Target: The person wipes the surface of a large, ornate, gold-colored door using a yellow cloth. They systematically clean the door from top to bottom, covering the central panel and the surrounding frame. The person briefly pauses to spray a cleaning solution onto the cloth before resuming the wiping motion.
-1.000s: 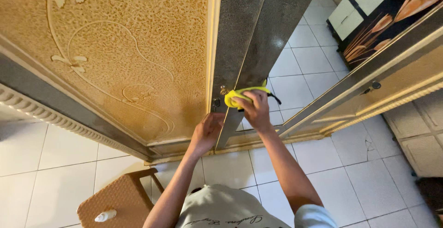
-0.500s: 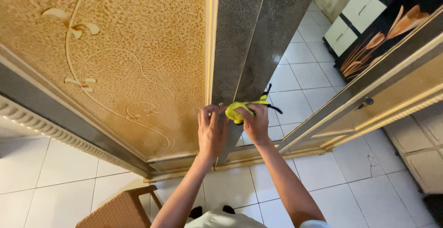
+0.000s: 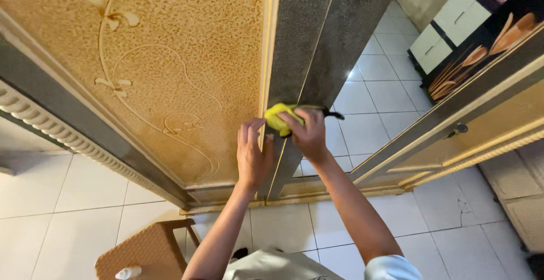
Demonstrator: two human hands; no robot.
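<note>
— Where's the cloth?
— The yellow cloth point(image 3: 279, 118) is bunched in the right hand point(image 3: 307, 135), fingers clenched round it, pressed against the dark speckled edge of the door point(image 3: 300, 47).

— And the other hand?
— The left hand point(image 3: 253, 155) lies flat and released, fingers spread, on the door's edge just beside the cloth, by the golden patterned panel point(image 3: 170, 47).

— Anything lower down?
— A brown woven stool point(image 3: 141, 251) on the white tiled floor point(image 3: 68, 200), with a small white bottle point(image 3: 128, 272) lying on it.
</note>
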